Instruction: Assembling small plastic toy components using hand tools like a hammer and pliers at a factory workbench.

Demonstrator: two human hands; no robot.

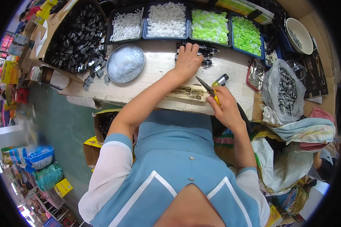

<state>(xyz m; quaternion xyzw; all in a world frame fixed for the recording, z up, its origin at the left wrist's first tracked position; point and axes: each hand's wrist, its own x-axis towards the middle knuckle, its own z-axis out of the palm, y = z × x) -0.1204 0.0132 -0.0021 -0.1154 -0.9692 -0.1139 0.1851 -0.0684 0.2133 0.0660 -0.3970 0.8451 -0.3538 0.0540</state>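
My left hand (188, 62) lies over a row of black, slim, rod-like parts (206, 53) on the pale worktop, its fingers bent down among them. What its fingertips hold is hidden under the hand. My right hand (225, 108) grips needle-nose pliers (209, 89) with yellow handles, their dark tips pointing up and left towards my left wrist. Just beyond that hand lies a short cylinder (221, 80), dark and yellow-green with a shiny end. A worn wooden jig (187, 92) with a slot sits at the near edge, left of the pliers.
Black trays of white parts (166, 19) and green parts (210, 26) line the back. At left stand a round metal dish (125, 63) and a carton (77, 45) of black-and-silver pieces. On the right are a plastic bag (286, 90) of metal parts and a cream bowl (299, 36).
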